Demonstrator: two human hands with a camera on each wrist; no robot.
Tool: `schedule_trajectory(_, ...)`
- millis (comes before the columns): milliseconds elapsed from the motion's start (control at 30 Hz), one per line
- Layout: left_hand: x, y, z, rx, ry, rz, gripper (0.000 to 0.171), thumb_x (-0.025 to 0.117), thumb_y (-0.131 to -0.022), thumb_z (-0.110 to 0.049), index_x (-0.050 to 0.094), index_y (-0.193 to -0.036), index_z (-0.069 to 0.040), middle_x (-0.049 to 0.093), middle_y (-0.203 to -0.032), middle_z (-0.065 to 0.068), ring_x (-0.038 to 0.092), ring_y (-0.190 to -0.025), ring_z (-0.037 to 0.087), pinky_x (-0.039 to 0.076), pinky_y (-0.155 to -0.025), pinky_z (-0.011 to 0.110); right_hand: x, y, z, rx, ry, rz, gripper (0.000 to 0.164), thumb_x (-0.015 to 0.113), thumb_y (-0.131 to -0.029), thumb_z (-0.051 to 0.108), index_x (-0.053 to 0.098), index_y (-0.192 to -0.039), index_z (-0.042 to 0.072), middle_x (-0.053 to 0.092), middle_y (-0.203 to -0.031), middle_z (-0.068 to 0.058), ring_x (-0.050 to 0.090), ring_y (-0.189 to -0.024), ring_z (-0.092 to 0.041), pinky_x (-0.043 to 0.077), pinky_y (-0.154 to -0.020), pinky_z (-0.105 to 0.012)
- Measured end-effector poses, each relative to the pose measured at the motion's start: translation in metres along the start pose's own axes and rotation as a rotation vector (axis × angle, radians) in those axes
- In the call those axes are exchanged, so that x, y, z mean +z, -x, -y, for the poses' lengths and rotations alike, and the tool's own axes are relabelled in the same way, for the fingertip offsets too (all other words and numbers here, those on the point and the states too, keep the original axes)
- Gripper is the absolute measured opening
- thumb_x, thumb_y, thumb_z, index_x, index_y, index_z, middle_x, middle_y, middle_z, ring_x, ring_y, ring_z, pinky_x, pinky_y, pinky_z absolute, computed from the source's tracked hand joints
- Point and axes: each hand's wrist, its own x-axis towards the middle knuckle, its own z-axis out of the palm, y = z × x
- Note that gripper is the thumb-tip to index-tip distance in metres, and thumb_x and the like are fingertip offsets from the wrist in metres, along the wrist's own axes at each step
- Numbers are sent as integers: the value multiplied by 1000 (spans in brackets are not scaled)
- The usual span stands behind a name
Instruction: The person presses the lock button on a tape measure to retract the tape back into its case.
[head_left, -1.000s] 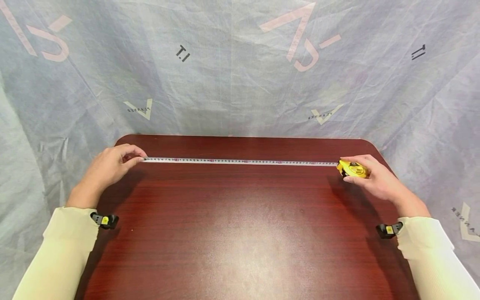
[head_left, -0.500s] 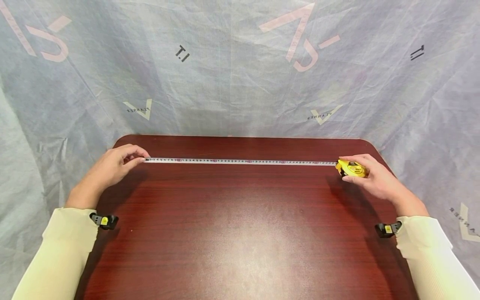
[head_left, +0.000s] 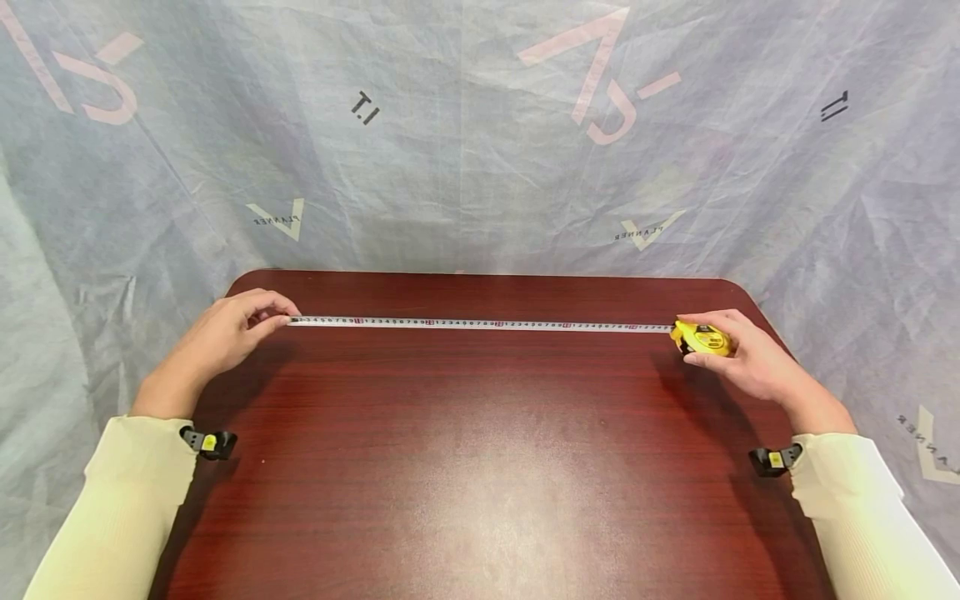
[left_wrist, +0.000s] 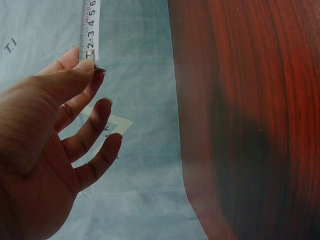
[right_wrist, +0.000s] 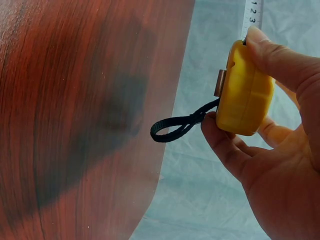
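Note:
A yellow tape measure (head_left: 701, 338) is gripped in my right hand (head_left: 757, 358), fingers along its top and thumb below in the head view. Its white blade (head_left: 465, 325) runs straight across to my left hand (head_left: 225, 333). There the thumb and a finger pinch the metal end hook (left_wrist: 99, 69), near the low numbers, while the other fingers curl loosely free. The right wrist view has the yellow case (right_wrist: 245, 92) edge-on, the thumb at the blade's mouth. A black wrist strap (right_wrist: 172, 129) hangs off the case. Shadows of both hands fall on the tabletop below the tape.
A dark red wood-grain table (head_left: 450, 433) with rounded far corners lies under the tape. Behind it and at both sides hangs a grey printed cloth (head_left: 450, 167). Each pale sleeve cuff carries a small black camera (head_left: 217, 444).
The left hand has shifted slightly right with the tape's end, and the printed numbers have slid right with it. The right hand has drifted very slightly left. Both hands keep their hold.

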Motion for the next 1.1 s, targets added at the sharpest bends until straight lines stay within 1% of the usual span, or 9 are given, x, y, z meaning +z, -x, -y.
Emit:
schedule_trajectory(67,0,0,0,0,-1,3,18,76,-94,-7,73,-102,-23,64,-89,-6,51,-74,11,37,-67,23,0,0,0,-4,-2,-1,61,87,-84,7,63,-140,13,55,-127,-10,45,-104,-11,36,-82,-18)
schedule_trajectory(233,1,1,0,1,-5,9,19,76,-94,-6,73,-102,-23,65,-90,-6,52,-76,11,37,-69,23,1,-1,1,-48,7,6,61,86,-84,6,63,-140,11,55,-127,-12,46,-104,-14,37,-81,-20)
schedule_trajectory(467,1,1,-1,-3,-13,10,19,76,-94,-5,73,-102,-22,66,-91,-7,53,-77,12,38,-69,24,1,-3,3,-35,6,6,61,86,-84,6,63,-140,10,55,-127,-12,46,-104,-15,37,-81,-20)
schedule_trajectory(667,1,0,-1,-4,-17,15,19,76,-93,-4,73,-101,-21,66,-91,-7,54,-78,11,38,-70,24,2,-7,5,-64,2,-2,61,87,-82,3,64,-138,9,56,-126,-11,46,-104,-14,37,-80,-19)
schedule_trajectory(767,1,0,-1,-1,-19,14,19,76,-93,-4,73,-101,-21,66,-90,-7,53,-77,11,38,-70,23,2,-9,6,-88,3,0,62,87,-82,3,63,-138,8,56,-126,-13,46,-105,-16,38,-81,-19)
schedule_trajectory(933,2,0,-1,0,-21,17,19,77,-93,-5,73,-100,-22,66,-90,-5,53,-77,11,38,-70,23,3,-10,7,-75,4,9,61,87,-83,5,63,-139,9,55,-127,-13,46,-105,-15,38,-81,-19)
schedule_trajectory(1100,3,0,0,0,-25,16,20,77,-93,-5,73,-100,-23,65,-89,-7,53,-77,11,38,-70,23,3,-11,9,-90,1,5,61,87,-82,4,63,-138,8,56,-126,-14,47,-105,-16,39,-80,-19)
